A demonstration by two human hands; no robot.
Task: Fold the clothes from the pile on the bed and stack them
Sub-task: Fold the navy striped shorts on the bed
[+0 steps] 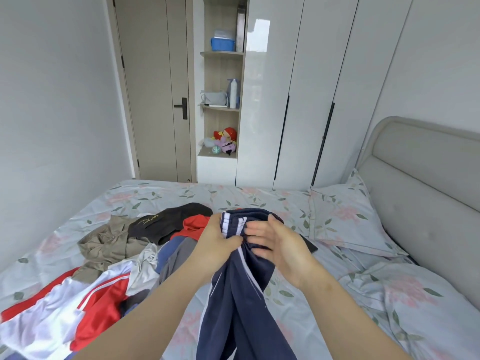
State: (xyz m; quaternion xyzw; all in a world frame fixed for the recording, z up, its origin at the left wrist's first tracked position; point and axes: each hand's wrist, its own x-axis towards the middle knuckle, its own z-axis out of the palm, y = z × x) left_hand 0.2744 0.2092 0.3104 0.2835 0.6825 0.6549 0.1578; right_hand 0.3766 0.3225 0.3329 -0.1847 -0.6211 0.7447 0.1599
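Observation:
Navy trousers with white side stripes (241, 294) hang bunched above the floral bed (259, 198). My left hand (219, 241) grips their gathered top, thumb curled over the cloth. My right hand (275, 241) is beside it with its fingers fairly straight, touching the same bunched fabric. The pile of clothes (124, 245) lies to the left on the bed: an olive garment, a black one, a red one, grey and blue pieces, and a red-and-white jacket (65, 315) at the near left.
A floral pillow (345, 216) lies at the right by the padded headboard (420, 183). A dark flat object (310, 245) peeks out behind my right hand. White wardrobes, open shelves with toys and a closed door stand beyond the bed.

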